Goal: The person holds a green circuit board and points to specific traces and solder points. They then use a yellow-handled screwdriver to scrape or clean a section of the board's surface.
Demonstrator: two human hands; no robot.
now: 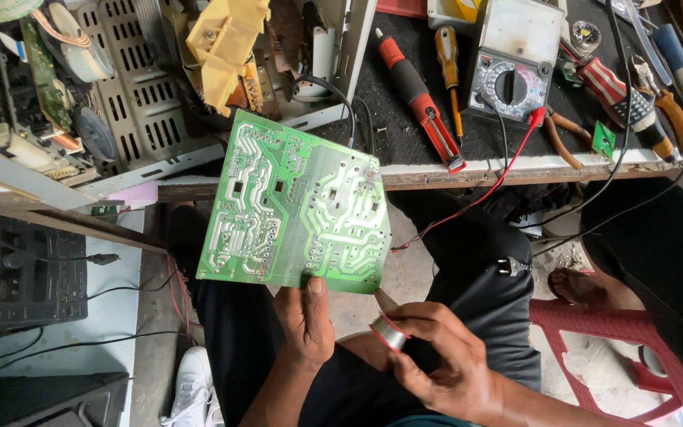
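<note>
My left hand [307,320] pinches the lower edge of a green circuit board [298,209], held up with its soldered trace side facing me, in front of the bench edge. My right hand [444,352] is low and to the right, closed around a small spool of solder wire [389,334] just below the board's lower right corner. Both hands are above my lap in dark trousers.
The workbench [515,168] carries a red-handled soldering tool [420,99], an orange screwdriver [448,67], an analogue multimeter [511,67] with a red lead, and pliers [658,95]. An opened appliance chassis [120,87] sits at left. A red plastic stool [594,332] stands at right.
</note>
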